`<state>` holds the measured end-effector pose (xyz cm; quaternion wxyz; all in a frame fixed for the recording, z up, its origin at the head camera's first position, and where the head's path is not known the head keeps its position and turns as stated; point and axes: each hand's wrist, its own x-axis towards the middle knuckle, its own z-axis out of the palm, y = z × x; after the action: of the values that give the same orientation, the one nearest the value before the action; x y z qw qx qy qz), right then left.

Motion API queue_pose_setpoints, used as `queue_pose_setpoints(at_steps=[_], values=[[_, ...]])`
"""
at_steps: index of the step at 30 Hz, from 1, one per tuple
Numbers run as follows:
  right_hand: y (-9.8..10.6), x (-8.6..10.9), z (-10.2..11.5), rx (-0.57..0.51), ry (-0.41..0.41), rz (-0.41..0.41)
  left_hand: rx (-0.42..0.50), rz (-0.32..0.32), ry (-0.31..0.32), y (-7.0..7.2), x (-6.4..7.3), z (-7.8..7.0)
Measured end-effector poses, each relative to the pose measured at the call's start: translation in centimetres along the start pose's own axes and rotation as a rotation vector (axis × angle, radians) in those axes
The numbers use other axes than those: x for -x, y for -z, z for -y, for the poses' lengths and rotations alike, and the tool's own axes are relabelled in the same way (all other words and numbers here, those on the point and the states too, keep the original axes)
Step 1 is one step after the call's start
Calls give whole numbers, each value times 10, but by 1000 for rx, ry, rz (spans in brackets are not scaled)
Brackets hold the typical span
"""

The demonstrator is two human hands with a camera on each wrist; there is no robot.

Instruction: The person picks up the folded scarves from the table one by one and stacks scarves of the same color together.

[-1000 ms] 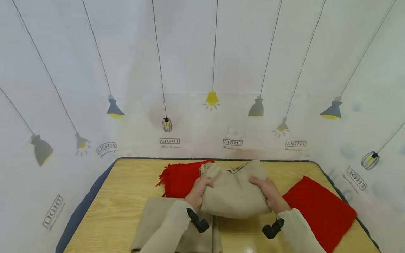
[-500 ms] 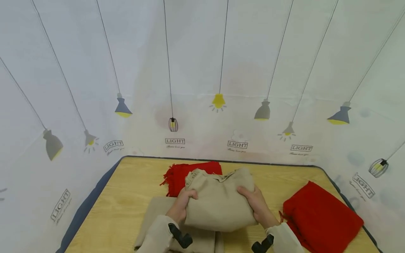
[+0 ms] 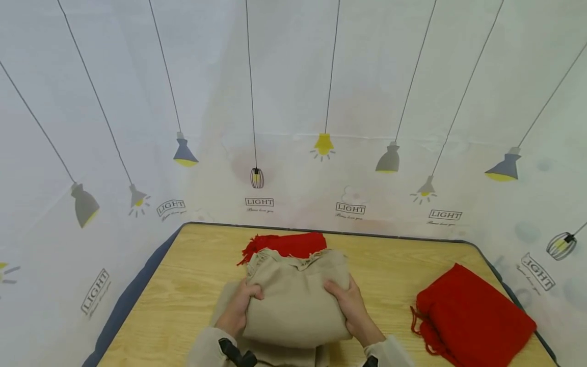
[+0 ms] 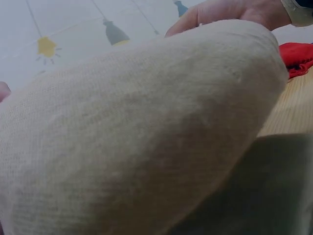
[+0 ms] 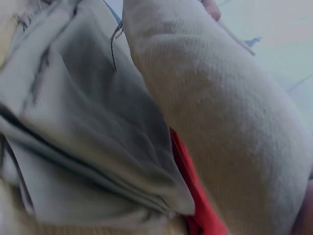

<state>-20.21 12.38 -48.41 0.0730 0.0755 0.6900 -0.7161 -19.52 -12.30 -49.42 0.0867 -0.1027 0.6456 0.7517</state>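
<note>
Both hands hold a folded beige scarf (image 3: 293, 300) with a fringed far edge, tilted up in front of the body. The left hand (image 3: 237, 308) grips its left side and the right hand (image 3: 354, 308) its right side, thumbs on top and the other fingers hidden beneath. In the left wrist view the folded scarf (image 4: 137, 127) fills most of the picture, the right hand (image 4: 234, 13) at its upper edge. Below it on the table lies another folded beige cloth (image 3: 224, 296), partly covered; the right wrist view shows this cloth (image 5: 98, 112) in layers.
A red fringed scarf (image 3: 300, 245) lies at the back of the wooden table (image 3: 183, 275), just beyond the held one. Another folded red scarf (image 3: 477, 316) with loose fringe lies at the right edge. A pale wall (image 3: 293, 102) printed with lamps stands behind.
The held beige scarf has moved left and toward the body, from beside the beige cloth to over it. Both hands keep their grip. The head view has shifted slightly.
</note>
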Motion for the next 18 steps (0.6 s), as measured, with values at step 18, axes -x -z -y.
queue_pose_setpoints(at_steps=[18], values=[[-41, 20, -24, -39, -26, 98, 40, -72, -26, 51, 24, 14]])
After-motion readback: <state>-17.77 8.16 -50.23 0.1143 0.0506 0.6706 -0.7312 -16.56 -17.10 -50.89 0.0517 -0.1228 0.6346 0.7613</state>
